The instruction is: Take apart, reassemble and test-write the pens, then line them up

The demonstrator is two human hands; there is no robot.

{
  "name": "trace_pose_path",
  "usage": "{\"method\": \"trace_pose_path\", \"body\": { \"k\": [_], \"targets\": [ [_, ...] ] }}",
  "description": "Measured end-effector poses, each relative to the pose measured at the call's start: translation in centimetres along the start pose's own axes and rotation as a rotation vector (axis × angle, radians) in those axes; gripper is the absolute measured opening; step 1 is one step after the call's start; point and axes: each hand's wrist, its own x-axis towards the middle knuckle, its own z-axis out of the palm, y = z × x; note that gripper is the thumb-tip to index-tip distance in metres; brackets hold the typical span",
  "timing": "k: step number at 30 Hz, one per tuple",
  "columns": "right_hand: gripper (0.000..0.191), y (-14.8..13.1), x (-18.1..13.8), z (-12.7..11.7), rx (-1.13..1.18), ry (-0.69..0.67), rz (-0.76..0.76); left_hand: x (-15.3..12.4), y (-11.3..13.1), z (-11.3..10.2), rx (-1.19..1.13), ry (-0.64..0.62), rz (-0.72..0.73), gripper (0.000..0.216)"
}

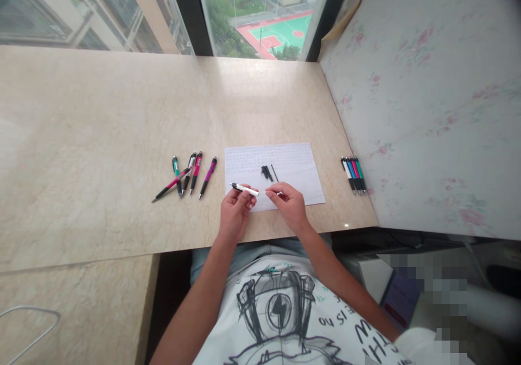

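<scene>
- Over the near part of the written sheet of paper [309, 183], the left hand [238, 207] held a white pen barrel [247, 190], its fingers and thumb closed around the middle.
- Lengthwise, the barrel ran nearly side to side, tilted a little: its black clip end pointed left and slightly away from the person, its white end right and slightly nearer.
- Just beyond that white end, to the right, sat the fingertips of the right hand [288, 202], thumb and forefinger drawn narrow in a pinch on a small pale piece [264, 192], too small to identify.
- Between barrel and pinch lay only a slight gap, roughly on the line of the barrel's long axis; whether the piece touched the white end could not be told.
- Farther from the person, on the paper, lay short black pen parts [266, 173] and a thin black rod [274, 173], both nearer the right hand than the left.
- Well apart on the pale surface [114, 115], loose pens [196, 173] lay to the left, one across others, and a neat row of pens [353, 175] to the right.
</scene>
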Motion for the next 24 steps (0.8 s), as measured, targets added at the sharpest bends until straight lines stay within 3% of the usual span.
{"method": "trace_pose_path", "body": {
  "k": [19, 24],
  "targets": [
    [0.009, -2.0, 0.3, 1.2, -0.077, -0.055, -0.117, -0.1, 0.2, -0.1, -0.060, -0.041, -0.027, 0.023],
    [0.015, -1.3, 0.9, 0.0, -0.229, -0.002, -0.129, -0.1, 0.3, 0.0, -0.069, -0.012, -0.039, 0.025]
  ]
}}
